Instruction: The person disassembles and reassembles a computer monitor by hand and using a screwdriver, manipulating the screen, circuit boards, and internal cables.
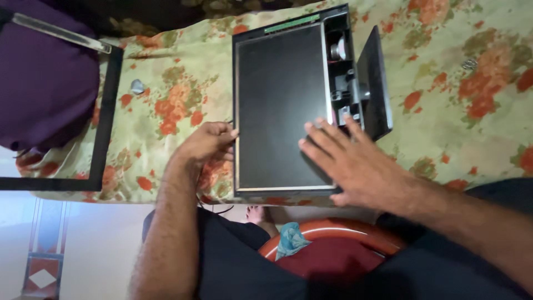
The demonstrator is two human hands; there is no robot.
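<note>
Closest to the camera a red plastic stool (333,244) is sitting under the person's legs, with a crumpled teal cloth (291,240) lying on it. Just past that, the left hand (208,143) is curling its fingers against the left edge of the opened-up monitor (280,105), pinching at the metal frame there. The right hand (351,162) is lying flat and open, fingers spread, pressing on the panel's lower right corner. The monitor is lying on a floral bedsheet (166,100), with its near edge at the edge of the bed. Its stand (373,83) is sticking up on the right side beside some exposed innards. Further left, a detached black bezel frame (105,116) is resting on the sheet, and a small silvery bit (136,86) is lying near it.
</note>
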